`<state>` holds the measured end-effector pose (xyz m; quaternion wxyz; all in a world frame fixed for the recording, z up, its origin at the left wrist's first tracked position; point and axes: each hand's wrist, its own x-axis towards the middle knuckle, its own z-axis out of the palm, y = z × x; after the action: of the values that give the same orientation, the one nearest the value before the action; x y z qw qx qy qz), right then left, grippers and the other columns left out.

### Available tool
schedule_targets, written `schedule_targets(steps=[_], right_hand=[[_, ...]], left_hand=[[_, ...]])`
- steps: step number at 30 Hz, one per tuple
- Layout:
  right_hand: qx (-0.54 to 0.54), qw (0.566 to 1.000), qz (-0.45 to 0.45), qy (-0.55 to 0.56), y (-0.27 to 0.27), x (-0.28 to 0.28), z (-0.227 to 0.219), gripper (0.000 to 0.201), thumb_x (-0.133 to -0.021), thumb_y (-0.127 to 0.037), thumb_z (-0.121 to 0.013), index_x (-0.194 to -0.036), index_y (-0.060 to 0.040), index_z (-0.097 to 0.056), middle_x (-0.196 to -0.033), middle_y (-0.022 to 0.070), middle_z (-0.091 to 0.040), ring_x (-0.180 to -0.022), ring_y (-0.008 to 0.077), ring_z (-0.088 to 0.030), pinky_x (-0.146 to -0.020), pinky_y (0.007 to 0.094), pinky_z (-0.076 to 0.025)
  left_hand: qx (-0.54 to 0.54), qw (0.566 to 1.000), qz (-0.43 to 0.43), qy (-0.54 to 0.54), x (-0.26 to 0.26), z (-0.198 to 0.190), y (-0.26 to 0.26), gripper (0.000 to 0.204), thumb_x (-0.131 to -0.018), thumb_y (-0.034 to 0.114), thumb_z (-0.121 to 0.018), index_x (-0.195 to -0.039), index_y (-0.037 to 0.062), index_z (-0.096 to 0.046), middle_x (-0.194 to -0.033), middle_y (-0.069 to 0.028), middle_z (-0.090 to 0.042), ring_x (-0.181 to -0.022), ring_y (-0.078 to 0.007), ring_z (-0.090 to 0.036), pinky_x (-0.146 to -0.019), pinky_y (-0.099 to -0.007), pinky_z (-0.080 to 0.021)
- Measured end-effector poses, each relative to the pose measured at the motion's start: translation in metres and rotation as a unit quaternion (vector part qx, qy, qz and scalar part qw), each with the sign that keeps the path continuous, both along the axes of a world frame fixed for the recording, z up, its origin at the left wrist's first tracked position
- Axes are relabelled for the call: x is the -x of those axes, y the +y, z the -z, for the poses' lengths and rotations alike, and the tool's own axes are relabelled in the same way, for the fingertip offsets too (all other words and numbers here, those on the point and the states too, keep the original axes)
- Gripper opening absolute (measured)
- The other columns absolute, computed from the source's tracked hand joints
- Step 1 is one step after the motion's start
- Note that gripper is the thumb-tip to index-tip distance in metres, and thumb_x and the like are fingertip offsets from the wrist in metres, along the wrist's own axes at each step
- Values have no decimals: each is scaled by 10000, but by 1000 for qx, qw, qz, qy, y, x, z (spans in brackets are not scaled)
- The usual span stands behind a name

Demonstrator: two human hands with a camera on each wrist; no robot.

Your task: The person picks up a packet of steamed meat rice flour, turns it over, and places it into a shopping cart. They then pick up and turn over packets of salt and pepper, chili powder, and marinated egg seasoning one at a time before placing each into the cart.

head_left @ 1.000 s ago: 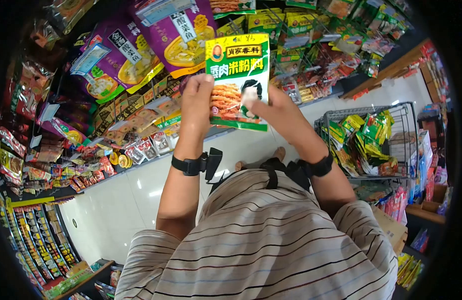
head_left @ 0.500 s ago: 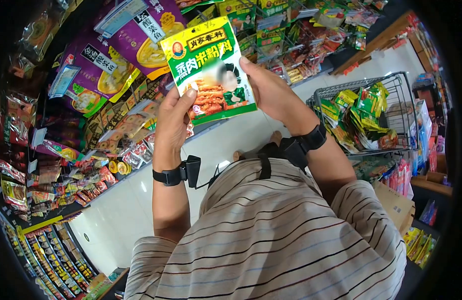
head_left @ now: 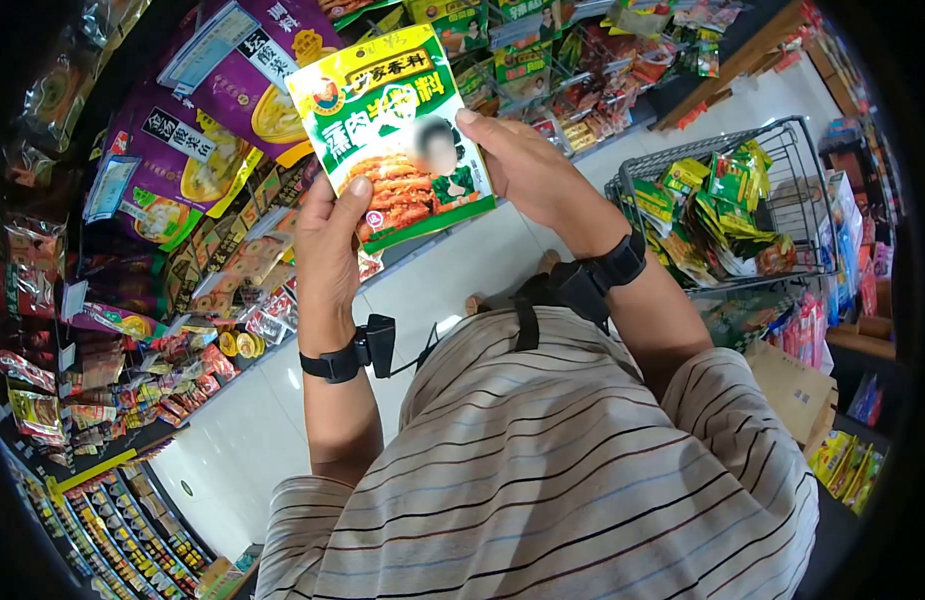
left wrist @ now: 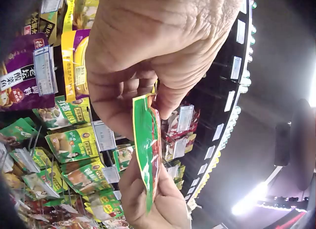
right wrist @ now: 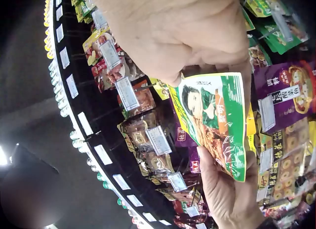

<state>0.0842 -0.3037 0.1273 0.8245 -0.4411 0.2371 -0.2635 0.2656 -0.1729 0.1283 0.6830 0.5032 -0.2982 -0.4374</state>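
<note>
Two hands are holding one green seasoning packet [head_left: 392,135] up in front of the hanging shelf stock [head_left: 182,170]. Over the last second the packet is tilting counter-clockwise and drifting toward ten o'clock in the head view. The left hand [head_left: 330,255] is gripping its lower edge, thumb on the printed face; the right hand [head_left: 527,170] is pinching the three o'clock edge, fingers [right wrist: 217,174] curled behind. It looks like an inspection, not a placing. The wire basket [head_left: 782,160] of similar packets is sitting at three o'clock, well apart.
</note>
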Motion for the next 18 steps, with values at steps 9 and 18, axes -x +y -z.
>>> schedule_targets(steps=[9, 18], right_hand=[[88, 995, 19, 52, 4, 4, -7, 272, -980, -341, -613, -939, -74, -637, -819, -49, -600, -687, 20, -567, -595, 203, -465], [91, 995, 7, 42, 2, 3, -1, 258, -991, -322, -599, -955, -69, -637, -858, -32, -642, -708, 36, -610, -634, 212, -495]], left_hand=[[24, 1000, -12, 9, -4, -8, 5, 372, -971, 125, -622, -1310, -11, -551, -1193, -95, -658, -1033, -135, -644, -896, -293, -530], [24, 1000, -13, 13, -3, -10, 6, 364, -971, 121, -621, -1305, -10, -555, -1188, -91, -660, -1026, -131, -645, -887, -285, -533]])
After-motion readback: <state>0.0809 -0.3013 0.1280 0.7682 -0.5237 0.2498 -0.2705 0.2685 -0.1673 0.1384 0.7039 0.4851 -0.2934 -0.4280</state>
